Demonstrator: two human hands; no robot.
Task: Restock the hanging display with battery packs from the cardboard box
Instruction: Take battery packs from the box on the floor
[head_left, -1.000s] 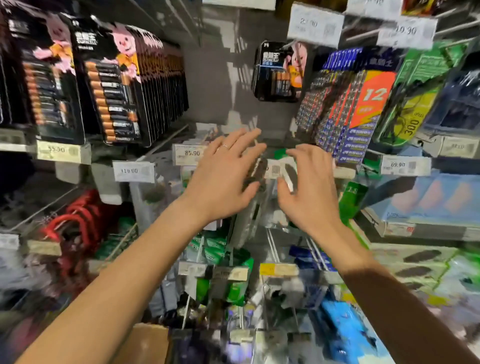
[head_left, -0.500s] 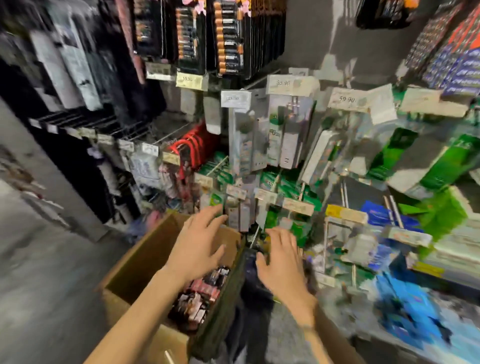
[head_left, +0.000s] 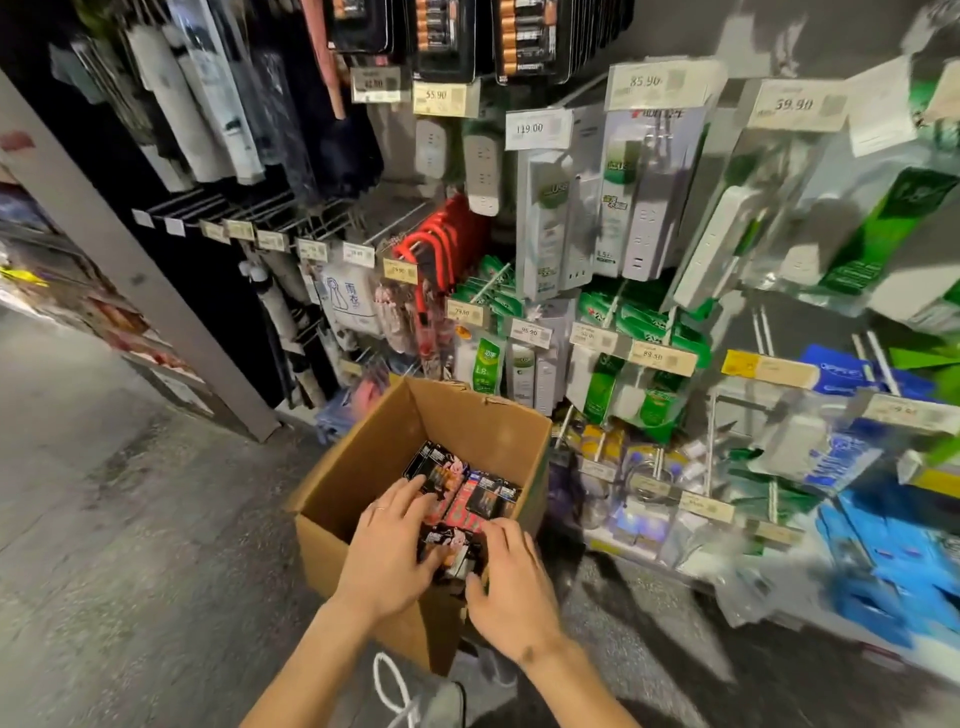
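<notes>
Both your hands are down in the box (head_left: 483, 423) on the floor below the display (head_left: 524, 41). Your right hand (head_left: 511, 582) pinches the near edge of a pack (head_left: 449, 545). Your left hand (head_left: 387, 551) lies with fingers spread nearly straight over the other packs (head_left: 485, 493), thumb against that pack's left edge.

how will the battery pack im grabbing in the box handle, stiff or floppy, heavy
Probably stiff: the battery pack under the right hand looks like a flat carded blister. Likely heavy for its size, since it holds batteries. Its glossy front may be slippery.
</notes>
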